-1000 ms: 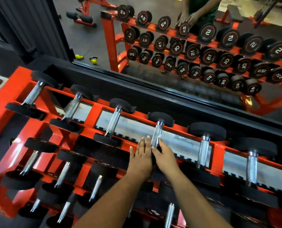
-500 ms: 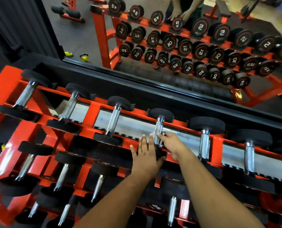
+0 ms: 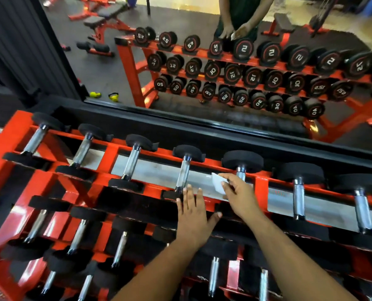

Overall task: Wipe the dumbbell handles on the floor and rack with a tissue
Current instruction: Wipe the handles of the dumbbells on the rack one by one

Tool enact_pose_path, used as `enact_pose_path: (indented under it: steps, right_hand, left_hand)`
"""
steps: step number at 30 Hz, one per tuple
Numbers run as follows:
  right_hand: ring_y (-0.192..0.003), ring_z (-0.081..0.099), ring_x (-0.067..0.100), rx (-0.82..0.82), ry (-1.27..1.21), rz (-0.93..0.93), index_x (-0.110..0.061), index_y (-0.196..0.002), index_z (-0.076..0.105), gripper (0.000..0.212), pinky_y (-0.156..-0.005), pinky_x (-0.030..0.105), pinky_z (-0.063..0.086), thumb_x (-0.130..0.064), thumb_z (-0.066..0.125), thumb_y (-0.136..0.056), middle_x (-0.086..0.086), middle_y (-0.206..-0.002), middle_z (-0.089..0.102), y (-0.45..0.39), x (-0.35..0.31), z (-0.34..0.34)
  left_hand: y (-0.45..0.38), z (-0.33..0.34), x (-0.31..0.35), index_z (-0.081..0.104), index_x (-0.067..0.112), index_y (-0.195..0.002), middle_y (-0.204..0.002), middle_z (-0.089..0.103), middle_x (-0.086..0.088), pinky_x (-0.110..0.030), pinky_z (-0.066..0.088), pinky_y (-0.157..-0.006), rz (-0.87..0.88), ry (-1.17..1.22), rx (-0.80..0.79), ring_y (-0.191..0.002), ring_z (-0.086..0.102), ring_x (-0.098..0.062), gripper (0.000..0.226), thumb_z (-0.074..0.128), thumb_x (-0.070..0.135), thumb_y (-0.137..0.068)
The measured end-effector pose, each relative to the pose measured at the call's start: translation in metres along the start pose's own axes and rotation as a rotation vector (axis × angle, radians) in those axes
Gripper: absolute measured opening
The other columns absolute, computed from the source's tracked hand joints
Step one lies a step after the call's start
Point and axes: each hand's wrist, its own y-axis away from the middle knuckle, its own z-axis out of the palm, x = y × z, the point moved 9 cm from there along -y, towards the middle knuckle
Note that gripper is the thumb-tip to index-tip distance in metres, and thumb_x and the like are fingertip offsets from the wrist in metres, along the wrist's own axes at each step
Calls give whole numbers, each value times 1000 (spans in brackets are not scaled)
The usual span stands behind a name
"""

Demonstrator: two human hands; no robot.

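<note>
A white tissue (image 3: 219,185) is pinched in the right hand (image 3: 239,195) beside a dumbbell handle (image 3: 241,173); the left hand (image 3: 192,216) is laid flat, fingers straight, on the rack (image 3: 107,153).

A red steel rack (image 3: 107,152) carries black-headed dumbbells (image 3: 133,158) side by side on tiered rails, chrome handles (image 3: 299,197) running near to far, the top row farthest.

Bright, even light; daylight glows on the pale floor patch (image 3: 343,25) in the wall mirror's top right. Chrome dumbbell handles (image 3: 299,195) glint. Wide-angle bending bows the red steel rack (image 3: 107,153); edges soften, slight blur.
</note>
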Motion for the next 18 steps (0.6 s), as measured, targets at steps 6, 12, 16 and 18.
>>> enact_pose_path:
  steps: [6,12,16,18]
  right_hand:
    - [-93,67,21,-31,292,-100,-31,-131,66,42,-77,22,43,-8,57,-97,3,-110,74,14,24,-52]
    - [-144,40,14,-325,597,-396,-30,-145,52,46,-118,29,30,-15,47,-102,-7,-152,47,14,20,-35]
    - [-146,38,16,-497,810,-565,-28,-146,51,49,-115,40,39,-12,51,-99,-5,-153,47,14,26,-21]
    - [-147,36,17,-581,884,-587,-28,-146,49,49,-115,42,39,-13,50,-100,-4,-155,46,15,37,-20]
  left_hand:
    - [8,33,58,-6,16,-161,-167,-20,-10,-43,-18,-118,-36,62,-84,-153,-22,-24,121,-2,87,-63]
    - [9,48,76,-11,12,-160,-169,-12,-8,-43,-5,-124,-111,126,-115,-155,-13,-20,101,24,77,-91]
    - [6,44,87,-9,10,-161,-169,-12,-12,-43,-2,-126,-110,184,-70,-156,-12,-23,103,45,68,-94]
    - [2,46,92,-9,10,-160,-168,-14,-15,-44,-3,-125,-129,198,-77,-155,-14,-27,113,38,79,-85]
